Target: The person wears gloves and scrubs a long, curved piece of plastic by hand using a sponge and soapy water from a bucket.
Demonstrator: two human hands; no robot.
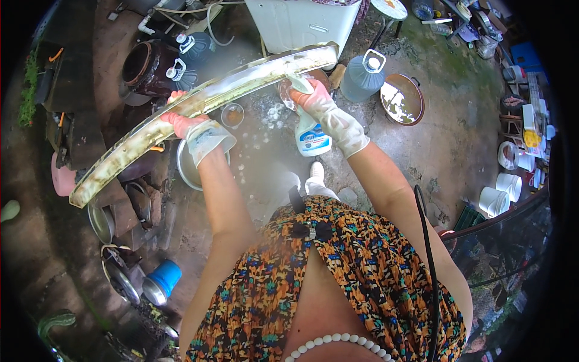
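A long, shallow trough-like cover (262,80), whitish and stained brown and yellow, slants across the view from lower left to upper right. My left hand (189,126), in a pink and white rubber glove, grips it below its middle with the fingers wrapped around it. My right hand (326,108), gloved alike, is closed around the neck of a white spray bottle (313,138) with a blue label. The bottle's pale nozzle points up and left, close to the cover's lower edge. White foam (275,115) lies on the concrete between my hands.
A clear plastic cup (232,116) and a metal basin (183,167) sit near my left hand. Beyond stand a large water jug (362,79), a brown pan (402,102), a dark glazed jar (151,68) and a white tub (294,27). White buckets (495,202) line the right side.
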